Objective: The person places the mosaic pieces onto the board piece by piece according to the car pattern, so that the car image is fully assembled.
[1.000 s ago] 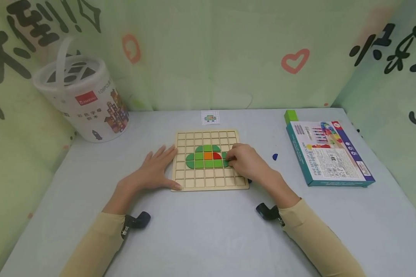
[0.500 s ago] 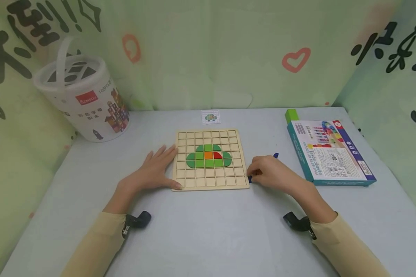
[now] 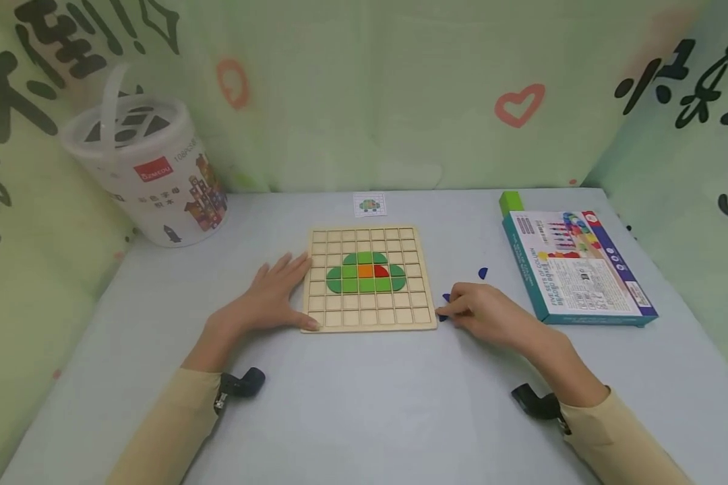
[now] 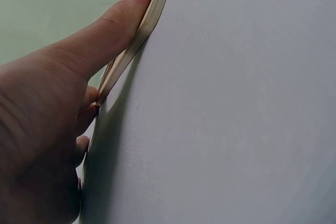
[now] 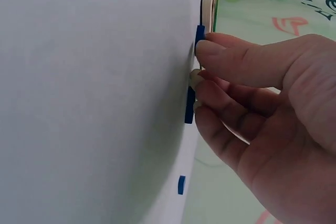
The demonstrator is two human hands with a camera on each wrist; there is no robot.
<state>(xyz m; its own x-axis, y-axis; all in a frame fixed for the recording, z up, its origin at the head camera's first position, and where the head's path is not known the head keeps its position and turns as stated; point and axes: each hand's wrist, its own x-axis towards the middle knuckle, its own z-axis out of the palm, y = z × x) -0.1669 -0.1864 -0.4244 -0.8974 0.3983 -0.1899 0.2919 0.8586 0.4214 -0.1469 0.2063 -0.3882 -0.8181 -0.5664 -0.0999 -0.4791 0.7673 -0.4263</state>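
Observation:
A wooden grid board point(image 3: 367, 320) lies on the table, with green, orange and red flat pieces point(image 3: 366, 273) set in its middle cells. My left hand point(image 3: 265, 296) steadies its left side, fingers spread along the edge and thumb on the near corner; the left wrist view shows the thumb point(image 4: 115, 24) on the rim. Beside the near right corner, my right hand point(image 3: 488, 311) pinches a dark blue piece point(image 5: 200, 31) between thumb and forefinger. A second blue piece point(image 5: 189, 109) lies against its other fingertips. Another small blue piece point(image 3: 482, 273) lies farther back, apart from the hand.
Behind the board lies a small picture card point(image 3: 369, 204). A white lidded bucket point(image 3: 158, 182) stands at the back left. On the right are a flat teal and white box point(image 3: 582, 269) and a green block point(image 3: 511, 201). Printed curtains point(image 3: 370, 101) border the table.
My right hand has left the pieces on the board and moved right and nearer to the blue pieces beside it. The left hand stays on the board's edge.

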